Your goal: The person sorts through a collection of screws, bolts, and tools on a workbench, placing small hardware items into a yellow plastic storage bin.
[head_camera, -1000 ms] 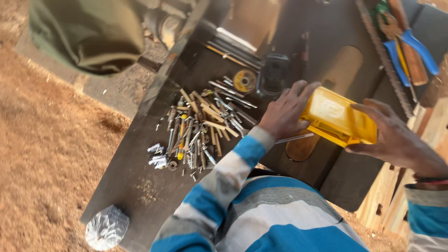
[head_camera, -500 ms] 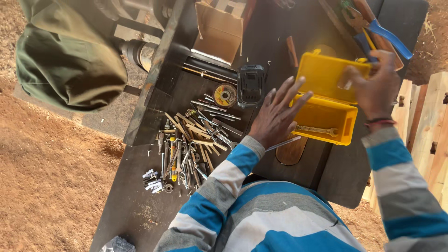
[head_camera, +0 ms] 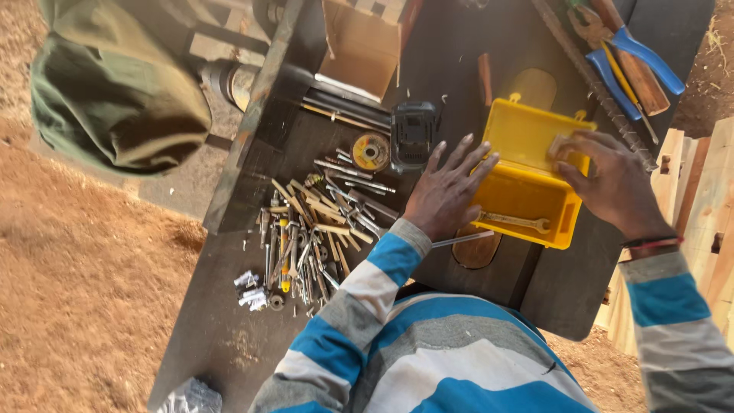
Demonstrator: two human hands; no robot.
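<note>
I see a yellow case (head_camera: 527, 180) of smooth, slightly glossy plastic holding a bare metal wrench (head_camera: 516, 222). The tabletop (head_camera: 229, 336) looks dark, matt and scuffed. The loose bits and screws (head_camera: 313, 229) are dull metal. The box (head_camera: 359, 46) is matt brown cardboard; the pliers' handles (head_camera: 650, 57) are shiny blue plastic.
</note>
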